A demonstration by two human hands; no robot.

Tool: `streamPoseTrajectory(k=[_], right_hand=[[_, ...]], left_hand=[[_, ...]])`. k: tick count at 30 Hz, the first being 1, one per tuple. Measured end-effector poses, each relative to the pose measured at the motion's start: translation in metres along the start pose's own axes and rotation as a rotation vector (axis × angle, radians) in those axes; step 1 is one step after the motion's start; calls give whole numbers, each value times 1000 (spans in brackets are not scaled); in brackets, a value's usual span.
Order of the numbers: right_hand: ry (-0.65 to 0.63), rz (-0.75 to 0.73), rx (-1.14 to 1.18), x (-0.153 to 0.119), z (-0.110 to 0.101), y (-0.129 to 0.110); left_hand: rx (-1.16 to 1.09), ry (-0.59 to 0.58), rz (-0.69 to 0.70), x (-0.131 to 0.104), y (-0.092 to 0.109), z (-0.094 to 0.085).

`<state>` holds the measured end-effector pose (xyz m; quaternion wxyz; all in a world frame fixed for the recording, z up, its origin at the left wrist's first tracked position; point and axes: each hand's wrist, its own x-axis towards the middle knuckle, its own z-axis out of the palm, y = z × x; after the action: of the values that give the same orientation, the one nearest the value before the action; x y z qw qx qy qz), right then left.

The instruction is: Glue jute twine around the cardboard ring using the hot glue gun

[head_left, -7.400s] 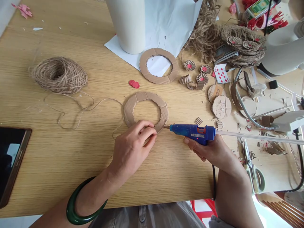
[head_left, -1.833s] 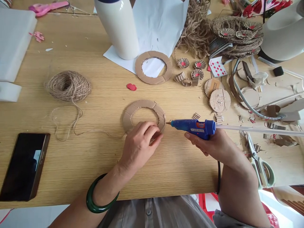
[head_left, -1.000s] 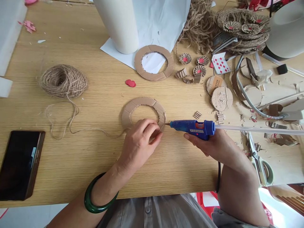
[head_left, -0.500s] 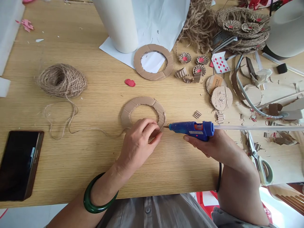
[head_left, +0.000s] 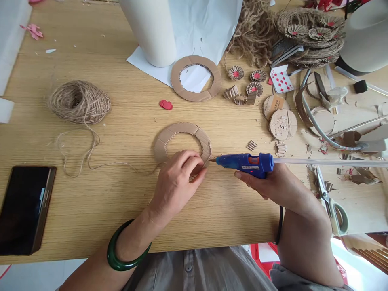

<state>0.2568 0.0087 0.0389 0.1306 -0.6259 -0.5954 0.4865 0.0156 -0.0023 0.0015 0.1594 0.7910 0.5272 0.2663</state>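
Note:
My left hand pinches the near side of a flat cardboard ring lying on the table. Its fingers hide that part of the ring. A thin strand of jute twine runs from under this hand to the ball of twine on the left. In my right hand is a blue hot glue gun, held level with a clear glue stick sticking out of its back. The gun's tip is at the ring's right edge, near my left fingertips; exact contact is too small to tell.
A second cardboard ring lies behind, partly on white paper. Fluted paper flowers, cardboard discs and scissors are on the right. A phone lies at left, red paper dots in the middle, a white cylinder behind.

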Motion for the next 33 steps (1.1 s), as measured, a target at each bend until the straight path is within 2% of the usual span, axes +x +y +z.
streamPoseTrajectory(k=[6,11,15,26,33], right_hand=[[6,25,9,0,0,0],[-83,22,17,1,-2,0],[-26,25,25,2,0,1],[-70,-3,-38,1,-1,-3],[-37,-9,-42,1,-1,-2]], left_hand=[[-2,-1,-1,0,1,0],[8,-2,0,0,0,0],[6,-1,-2,0,0,0],[-5,2,9,1,0,-1],[-4,5,9,1,1,-1]])
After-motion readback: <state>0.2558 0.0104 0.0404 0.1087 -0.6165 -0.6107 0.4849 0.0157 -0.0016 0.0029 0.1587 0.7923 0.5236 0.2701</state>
